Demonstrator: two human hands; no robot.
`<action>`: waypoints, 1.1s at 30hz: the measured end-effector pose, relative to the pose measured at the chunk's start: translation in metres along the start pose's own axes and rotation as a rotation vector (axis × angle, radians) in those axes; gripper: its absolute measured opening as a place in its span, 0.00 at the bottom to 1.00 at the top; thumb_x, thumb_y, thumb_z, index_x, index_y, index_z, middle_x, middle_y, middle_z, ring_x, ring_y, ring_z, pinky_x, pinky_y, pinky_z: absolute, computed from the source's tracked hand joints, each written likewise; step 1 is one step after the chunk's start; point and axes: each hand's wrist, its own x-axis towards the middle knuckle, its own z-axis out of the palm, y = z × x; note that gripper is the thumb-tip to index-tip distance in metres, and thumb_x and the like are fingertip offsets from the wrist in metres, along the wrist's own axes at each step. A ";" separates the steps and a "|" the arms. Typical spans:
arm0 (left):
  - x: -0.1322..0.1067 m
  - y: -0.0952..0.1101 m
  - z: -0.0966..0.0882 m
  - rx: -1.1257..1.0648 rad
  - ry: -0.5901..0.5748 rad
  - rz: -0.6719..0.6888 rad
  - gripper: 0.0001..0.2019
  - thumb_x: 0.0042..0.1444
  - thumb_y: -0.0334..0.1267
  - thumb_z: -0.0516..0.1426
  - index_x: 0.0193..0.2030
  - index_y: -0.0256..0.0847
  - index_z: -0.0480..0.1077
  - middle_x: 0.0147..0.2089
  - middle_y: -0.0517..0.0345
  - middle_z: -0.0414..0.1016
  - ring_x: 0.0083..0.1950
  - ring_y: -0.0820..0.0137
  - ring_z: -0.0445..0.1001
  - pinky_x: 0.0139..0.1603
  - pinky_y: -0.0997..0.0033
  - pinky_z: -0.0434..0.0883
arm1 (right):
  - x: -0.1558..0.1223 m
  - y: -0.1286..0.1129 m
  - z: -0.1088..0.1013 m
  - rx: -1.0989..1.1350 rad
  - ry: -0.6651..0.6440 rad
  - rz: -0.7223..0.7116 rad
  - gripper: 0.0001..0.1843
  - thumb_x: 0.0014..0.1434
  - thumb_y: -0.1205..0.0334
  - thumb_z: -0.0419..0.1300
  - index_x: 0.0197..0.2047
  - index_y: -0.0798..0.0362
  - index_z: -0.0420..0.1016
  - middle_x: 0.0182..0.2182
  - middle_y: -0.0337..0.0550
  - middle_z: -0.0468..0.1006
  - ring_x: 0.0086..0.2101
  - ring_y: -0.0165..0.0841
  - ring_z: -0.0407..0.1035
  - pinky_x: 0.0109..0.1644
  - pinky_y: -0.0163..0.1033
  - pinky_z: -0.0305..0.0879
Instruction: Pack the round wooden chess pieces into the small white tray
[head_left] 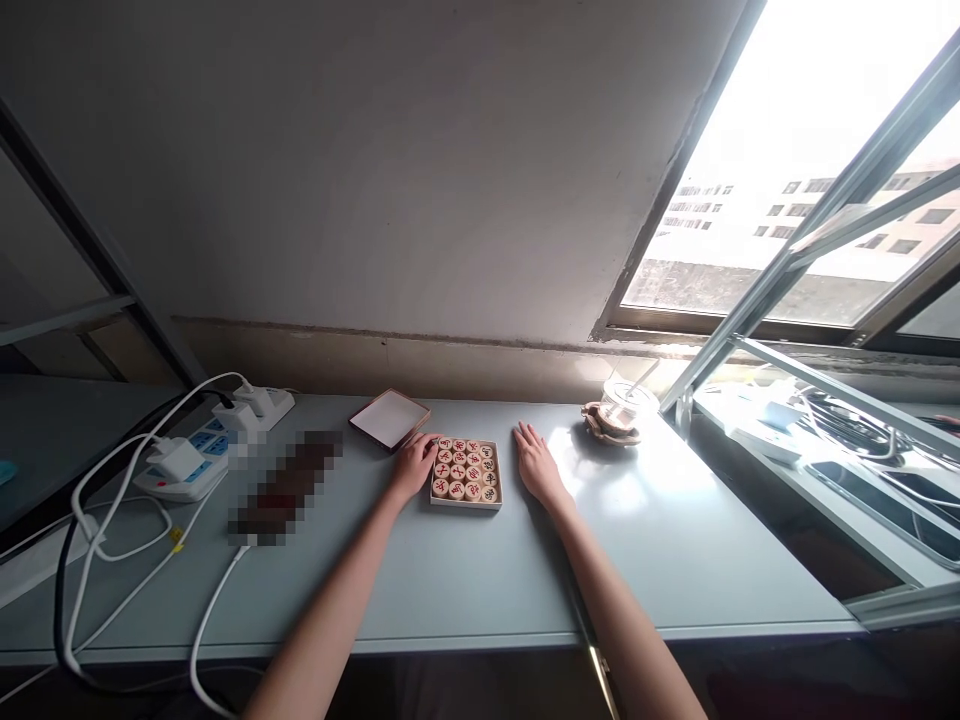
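A shallow white box [466,506] holds several round wooden Chinese chess pieces [457,471], laid in rows. Most carry red characters; the right-hand column is marked in black. My left hand [412,467] is at the upper left side of the box, its fingers bent and closed on the rim beside the corner piece. To the right of the box, my right hand [537,464] lies flat on the grey table [465,585], fingers stretched out and holding nothing. Behind my left hand rests the box lid [391,418], its white inner face up.
A power strip [202,455] with white plugs and tangled cables [105,520] occupies the left side. Near it lies a pixelated dark object [289,490] with a white cable. At the back right, a clear cup [628,400] stands on a brown holder [611,428] beside a metal frame [720,340].
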 end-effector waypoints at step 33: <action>0.000 -0.001 0.002 -0.013 0.008 0.003 0.13 0.58 0.35 0.46 0.45 0.40 0.69 0.47 0.51 0.72 0.50 0.65 0.69 0.53 0.61 0.66 | 0.000 -0.024 -0.038 0.135 0.090 -0.218 0.17 0.58 0.57 0.55 0.52 0.37 0.67 0.55 0.40 0.65 0.54 0.40 0.57 0.55 0.52 0.51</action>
